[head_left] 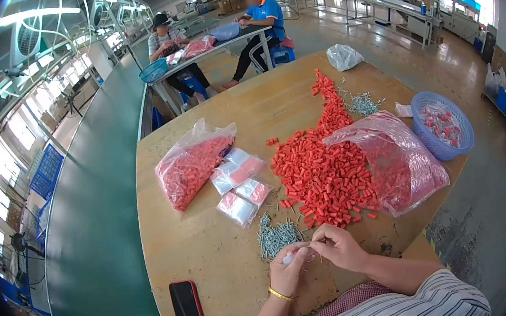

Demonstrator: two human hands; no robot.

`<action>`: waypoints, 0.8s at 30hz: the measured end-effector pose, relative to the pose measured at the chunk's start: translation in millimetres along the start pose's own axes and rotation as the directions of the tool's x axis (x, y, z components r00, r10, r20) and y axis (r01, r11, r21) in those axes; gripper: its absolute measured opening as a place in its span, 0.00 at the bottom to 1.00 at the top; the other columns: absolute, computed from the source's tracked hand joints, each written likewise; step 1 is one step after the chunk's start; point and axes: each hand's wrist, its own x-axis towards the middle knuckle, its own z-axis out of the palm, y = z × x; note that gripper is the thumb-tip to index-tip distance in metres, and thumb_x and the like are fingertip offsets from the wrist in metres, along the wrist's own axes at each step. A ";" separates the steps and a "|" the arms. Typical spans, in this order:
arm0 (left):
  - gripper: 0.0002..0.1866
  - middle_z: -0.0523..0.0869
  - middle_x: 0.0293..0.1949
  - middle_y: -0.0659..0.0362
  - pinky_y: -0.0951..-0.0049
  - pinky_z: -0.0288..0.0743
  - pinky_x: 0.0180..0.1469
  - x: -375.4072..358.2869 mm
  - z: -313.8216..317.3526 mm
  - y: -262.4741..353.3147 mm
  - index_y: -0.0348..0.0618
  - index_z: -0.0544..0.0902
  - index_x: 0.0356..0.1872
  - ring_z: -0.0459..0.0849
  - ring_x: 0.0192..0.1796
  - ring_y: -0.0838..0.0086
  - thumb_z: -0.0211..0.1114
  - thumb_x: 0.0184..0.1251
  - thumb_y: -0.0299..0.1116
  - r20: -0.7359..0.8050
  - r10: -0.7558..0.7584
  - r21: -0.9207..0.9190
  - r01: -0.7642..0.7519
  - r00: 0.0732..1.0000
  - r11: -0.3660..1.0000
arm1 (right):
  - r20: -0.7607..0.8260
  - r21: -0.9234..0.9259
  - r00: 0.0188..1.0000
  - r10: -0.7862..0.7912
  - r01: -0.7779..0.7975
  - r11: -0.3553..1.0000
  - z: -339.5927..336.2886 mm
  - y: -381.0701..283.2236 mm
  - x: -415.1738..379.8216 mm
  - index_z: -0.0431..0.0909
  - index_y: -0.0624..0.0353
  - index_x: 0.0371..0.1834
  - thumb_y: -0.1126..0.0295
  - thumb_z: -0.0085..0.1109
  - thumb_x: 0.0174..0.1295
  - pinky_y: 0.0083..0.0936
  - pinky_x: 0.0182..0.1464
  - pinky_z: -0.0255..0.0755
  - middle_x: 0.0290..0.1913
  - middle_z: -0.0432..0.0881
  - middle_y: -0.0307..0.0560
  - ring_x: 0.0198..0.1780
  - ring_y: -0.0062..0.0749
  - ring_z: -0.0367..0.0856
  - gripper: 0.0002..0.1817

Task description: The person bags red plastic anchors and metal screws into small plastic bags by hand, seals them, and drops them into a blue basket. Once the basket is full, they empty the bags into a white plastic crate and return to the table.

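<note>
My left hand, with a yellow band at the wrist, is closed on what looks like a small clear plastic bag; only whitish bits show between the fingers. Thumb and fingers of my right hand are pinched together against the left fingertips, and what they grip is too small to make out. Just beyond the hands lies a pile of grey screws. Behind it spreads a large heap of red plastic sleeves. Packs of small clear zip bags lie left of the heap.
A bag of red pieces lies left; another plastic bag lies right beside a blue basket of filled packets. More screws and a crumpled bag lie farther back. A phone is front left. Two people sit at another table.
</note>
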 end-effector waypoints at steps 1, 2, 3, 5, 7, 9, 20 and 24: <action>0.05 0.80 0.28 0.66 0.84 0.65 0.30 0.0 1.2 0.3 0.37 0.82 0.38 0.72 0.28 0.84 0.63 0.68 0.28 0.001 0.013 0.023 -0.013 1.000 1.000 | 0.016 -0.002 0.999 0.039 -0.039 0.999 0.1 -1.6 -1.0 0.77 0.60 0.38 0.73 0.59 0.66 0.15 0.33 0.66 0.33 0.75 0.35 0.33 0.13 0.72 0.03; 0.05 0.80 0.28 0.65 0.84 0.65 0.30 0.3 2.3 -0.1 0.37 0.82 0.39 0.73 0.28 0.84 0.63 0.68 0.28 0.004 0.025 0.045 -0.025 1.000 0.999 | 0.030 -0.004 0.997 0.078 -0.078 0.997 0.0 -3.3 -1.8 0.77 0.60 0.39 0.73 0.59 0.66 0.15 0.33 0.66 0.33 0.75 0.35 0.34 0.13 0.72 0.03; 0.05 0.82 0.30 0.64 0.83 0.68 0.32 0.5 -0.5 -0.3 0.37 0.82 0.39 0.75 0.29 0.84 0.64 0.68 0.28 0.012 0.009 0.054 -0.009 1.000 0.998 | 0.028 0.004 0.994 0.105 -0.105 0.994 0.3 -5.1 -2.3 0.77 0.60 0.38 0.73 0.59 0.66 0.15 0.34 0.66 0.33 0.76 0.35 0.35 0.13 0.72 0.03; 0.06 0.85 0.34 0.63 0.82 0.73 0.36 0.3 -10.0 -0.4 0.37 0.83 0.40 0.78 0.33 0.83 0.65 0.67 0.28 0.025 -0.025 0.071 0.023 0.999 0.997 | 0.027 0.021 0.987 0.160 -0.160 0.987 0.5 -7.7 -3.1 0.78 0.60 0.38 0.72 0.59 0.67 0.15 0.35 0.67 0.33 0.76 0.35 0.36 0.13 0.72 0.04; 0.06 0.83 0.31 0.64 0.83 0.69 0.32 -0.7 -9.2 -1.8 0.37 0.82 0.40 0.76 0.29 0.83 0.64 0.68 0.29 0.003 0.014 0.083 -0.014 1.000 0.996 | 0.014 -0.026 0.995 0.101 -0.101 0.995 -1.9 -3.8 -4.2 0.78 0.60 0.37 0.71 0.59 0.67 0.16 0.36 0.67 0.33 0.76 0.35 0.36 0.14 0.73 0.04; 0.06 0.82 0.29 0.64 0.83 0.68 0.29 0.2 -9.0 -4.9 0.38 0.82 0.40 0.74 0.27 0.84 0.64 0.68 0.29 -0.007 0.031 0.080 -0.031 0.999 0.996 | 0.005 -0.072 0.999 0.035 -0.035 0.997 -5.0 -2.9 -4.9 0.78 0.60 0.37 0.71 0.59 0.66 0.16 0.37 0.67 0.33 0.77 0.35 0.36 0.14 0.73 0.04; 0.05 0.83 0.30 0.64 0.84 0.68 0.31 -0.3 -9.2 -2.4 0.38 0.83 0.39 0.76 0.30 0.84 0.66 0.66 0.28 0.021 0.058 0.147 -0.060 0.998 0.987 | 0.017 0.120 0.976 0.216 -0.216 0.969 -8.0 -4.0 -8.7 0.77 0.60 0.39 0.69 0.59 0.67 0.15 0.34 0.67 0.32 0.78 0.34 0.32 0.13 0.73 0.06; 0.08 0.82 0.31 0.66 0.84 0.67 0.31 0.7 -7.1 -6.6 0.37 0.83 0.40 0.73 0.28 0.86 0.66 0.67 0.31 -0.024 0.066 0.176 -0.060 0.998 0.983 | -0.020 -0.017 0.997 0.076 -0.076 0.997 -7.1 -4.4 -9.1 0.76 0.61 0.37 0.71 0.57 0.68 0.14 0.34 0.66 0.32 0.76 0.34 0.32 0.13 0.72 0.05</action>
